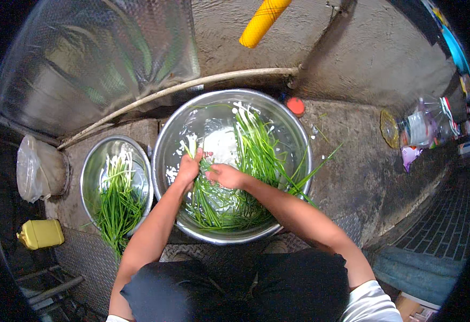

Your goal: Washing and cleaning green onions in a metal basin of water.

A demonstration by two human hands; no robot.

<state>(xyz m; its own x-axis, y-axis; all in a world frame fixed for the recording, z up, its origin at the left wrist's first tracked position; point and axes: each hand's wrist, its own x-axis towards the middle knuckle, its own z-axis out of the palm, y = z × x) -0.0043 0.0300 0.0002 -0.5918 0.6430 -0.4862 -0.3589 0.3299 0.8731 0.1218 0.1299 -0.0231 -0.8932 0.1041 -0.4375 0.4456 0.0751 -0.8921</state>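
Observation:
A wide steel basin [234,93] of water stands in front of me. Over its left half, my left hand [188,168] is closed round a small bunch of spring onions [202,201], white ends up and green leaves trailing into the water. My right hand [227,176] is beside it, fingers pinched at the green part of the same bunch; the fingertips are partly hidden. A larger heap of spring onions [257,140] lies along the basin's right side, some leaves hanging over the rim. White scraps float on the water.
A smaller steel basin [83,180] at the left holds more spring onions [118,201]. Beyond it are a plastic-covered bucket [39,169] and a yellow jerrycan [41,234]. A red lid [295,106] sits behind the large basin. Clear plastic bottles [428,126] lie at the right. A pipe [176,87] runs along the wall.

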